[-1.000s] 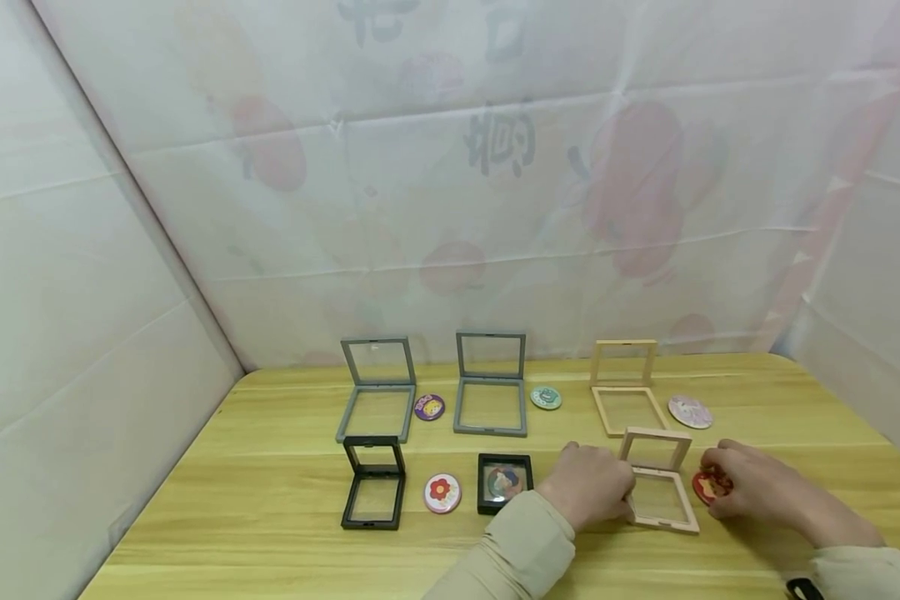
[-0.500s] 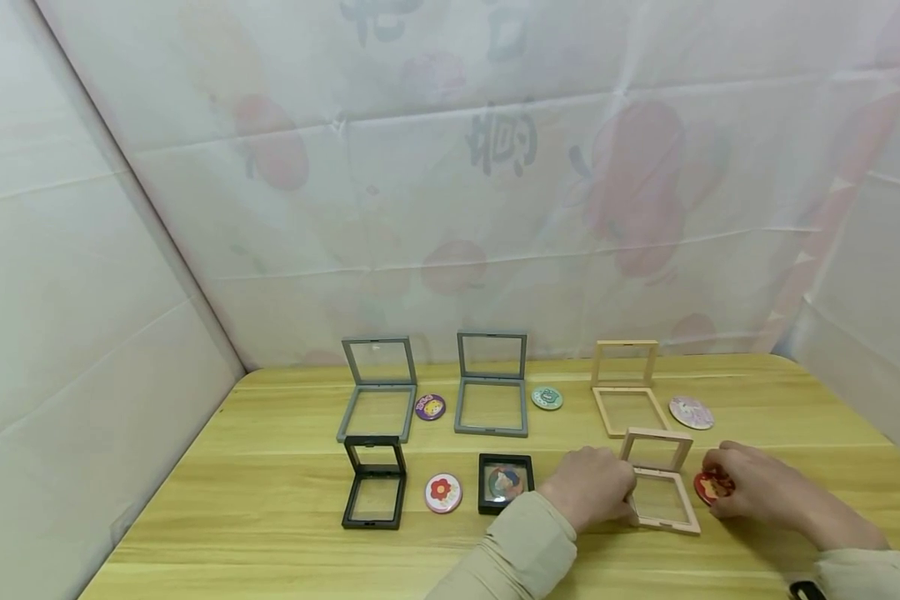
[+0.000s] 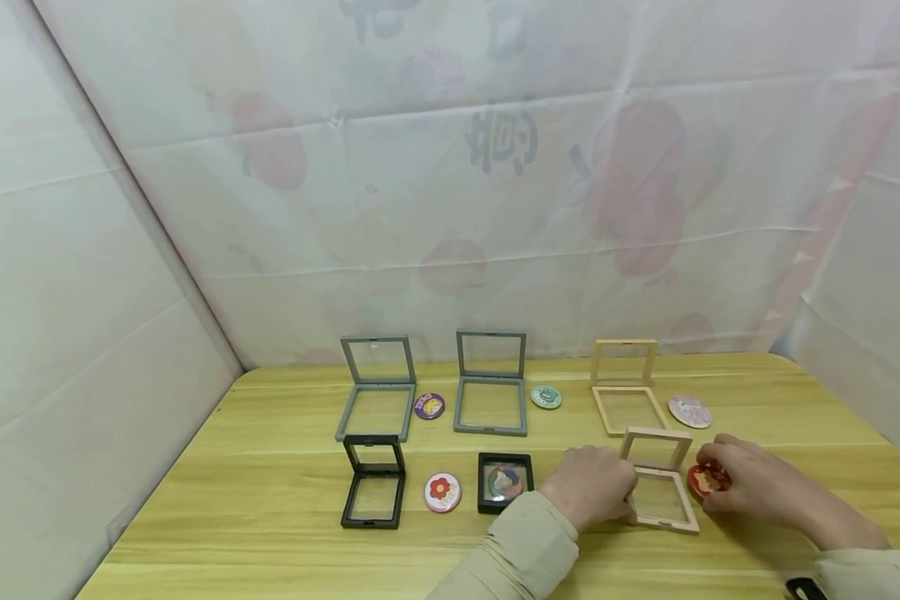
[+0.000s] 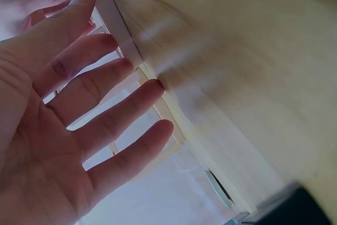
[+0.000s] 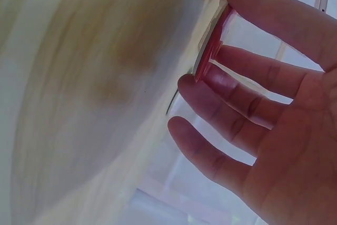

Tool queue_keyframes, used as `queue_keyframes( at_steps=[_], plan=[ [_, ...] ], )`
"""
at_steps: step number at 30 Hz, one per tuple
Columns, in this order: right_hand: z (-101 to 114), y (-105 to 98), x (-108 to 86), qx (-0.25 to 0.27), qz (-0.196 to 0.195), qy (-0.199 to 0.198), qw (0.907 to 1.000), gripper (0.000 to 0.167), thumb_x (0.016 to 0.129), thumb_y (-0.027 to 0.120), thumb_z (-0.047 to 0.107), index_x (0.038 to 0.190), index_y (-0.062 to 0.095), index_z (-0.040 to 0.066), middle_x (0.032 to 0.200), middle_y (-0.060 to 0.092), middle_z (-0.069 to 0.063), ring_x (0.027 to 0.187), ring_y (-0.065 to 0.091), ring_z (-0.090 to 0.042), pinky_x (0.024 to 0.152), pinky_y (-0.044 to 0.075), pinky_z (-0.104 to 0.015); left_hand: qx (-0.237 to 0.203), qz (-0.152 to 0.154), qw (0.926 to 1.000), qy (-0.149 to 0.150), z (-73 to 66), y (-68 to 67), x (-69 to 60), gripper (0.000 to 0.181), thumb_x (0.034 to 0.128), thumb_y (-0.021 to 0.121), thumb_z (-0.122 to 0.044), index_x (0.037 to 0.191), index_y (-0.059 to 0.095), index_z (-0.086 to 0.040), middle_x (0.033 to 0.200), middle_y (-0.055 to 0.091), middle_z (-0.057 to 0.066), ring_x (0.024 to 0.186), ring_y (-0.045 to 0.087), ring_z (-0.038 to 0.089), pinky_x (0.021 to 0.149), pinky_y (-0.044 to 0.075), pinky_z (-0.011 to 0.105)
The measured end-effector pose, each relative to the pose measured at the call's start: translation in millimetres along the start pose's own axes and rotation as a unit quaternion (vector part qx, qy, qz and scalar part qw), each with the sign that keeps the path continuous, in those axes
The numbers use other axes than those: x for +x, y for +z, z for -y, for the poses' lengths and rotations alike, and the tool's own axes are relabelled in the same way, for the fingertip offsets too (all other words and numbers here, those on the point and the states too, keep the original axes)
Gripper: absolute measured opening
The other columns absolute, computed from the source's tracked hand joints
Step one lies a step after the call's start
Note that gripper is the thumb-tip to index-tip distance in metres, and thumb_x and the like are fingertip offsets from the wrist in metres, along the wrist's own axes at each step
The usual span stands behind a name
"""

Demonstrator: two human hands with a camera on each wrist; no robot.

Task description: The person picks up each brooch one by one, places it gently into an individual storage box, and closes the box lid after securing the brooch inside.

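Observation:
My left hand (image 3: 591, 487) holds the left side of a pale pink display frame (image 3: 663, 523), whose clear-windowed lid stands raised. In the left wrist view its thumb and fingertips lie along the frame's edge. My right hand (image 3: 757, 483) pinches a red button badge (image 3: 699, 482) with a yellow design, just off the frame's right side. The right wrist view shows the badge (image 5: 211, 43) tilted on edge between thumb and fingers. The right fingers cover part of its face.
A closed black frame (image 3: 505, 507) holding a badge lies left of my left hand. Behind stand an open yellow frame (image 3: 606, 414) and two grey ones (image 3: 459, 408). An open black frame (image 3: 372, 525) and loose badges, including a flower badge (image 3: 442, 492), lie on the wooden table (image 3: 270, 500).
My right hand has shifted slightly left and away from me with the red badge, bringing it closer to the pink frame. The left hand and the frame have stayed put.

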State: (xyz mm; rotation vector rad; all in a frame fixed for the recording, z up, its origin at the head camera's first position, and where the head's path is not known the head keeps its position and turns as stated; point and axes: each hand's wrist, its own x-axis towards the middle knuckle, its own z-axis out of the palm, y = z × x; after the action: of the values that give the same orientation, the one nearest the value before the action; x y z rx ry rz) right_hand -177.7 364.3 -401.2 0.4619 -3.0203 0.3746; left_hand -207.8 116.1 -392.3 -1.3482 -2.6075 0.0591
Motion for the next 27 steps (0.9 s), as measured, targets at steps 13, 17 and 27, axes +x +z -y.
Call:
queue_keyframes(
  at_steps=[13, 17, 27],
  plan=[
    [3.4, -2.5, 1.3, 0.002, -0.006, -0.016, 0.9999, 0.042, 0.066, 0.091, 0.022, 0.096, 0.068, 0.005, 0.088, 0.051, 0.005, 0.074, 0.044, -0.006, 0.062, 0.042, -0.029, 0.0, 0.006, 1.0, -0.006, -1.4, -0.8, 0.3, 0.022, 0.0776, 0.081, -0.054, 0.081, 0.077, -0.033, 0.063, 0.06, -0.021, 0.048, 0.037, -0.004, 0.045, 0.035, 0.01],
    [5.0, -2.6, 0.7, 0.004, -0.006, -0.016, 0.9999, 0.042, 0.066, 0.092, 0.024, 0.097, 0.069, 0.007, 0.088, 0.052, 0.006, 0.074, 0.044, -0.005, 0.063, 0.042, -0.028, 0.002, 0.011, 0.9999, -0.009, -1.5, -1.0, 0.6, 0.021, 0.078, 0.081, -0.054, 0.081, 0.077, -0.034, 0.063, 0.06, -0.021, 0.049, 0.037, -0.004, 0.045, 0.035, 0.011],
    [6.3, -2.6, 1.3, 0.028, -0.004, -0.05, 0.9983, 0.038, 0.067, 0.091, 0.02, 0.094, 0.067, 0.008, 0.087, 0.052, 0.007, 0.074, 0.044, -0.002, 0.061, 0.043, -0.028, 0.013, 0.008, 0.9997, -0.017, -2.5, -1.6, 0.9, 0.022, 0.0767, 0.081, -0.056, 0.079, 0.075, -0.035, 0.061, 0.057, -0.021, 0.048, 0.038, -0.003, 0.044, 0.036, 0.014]
  ],
)
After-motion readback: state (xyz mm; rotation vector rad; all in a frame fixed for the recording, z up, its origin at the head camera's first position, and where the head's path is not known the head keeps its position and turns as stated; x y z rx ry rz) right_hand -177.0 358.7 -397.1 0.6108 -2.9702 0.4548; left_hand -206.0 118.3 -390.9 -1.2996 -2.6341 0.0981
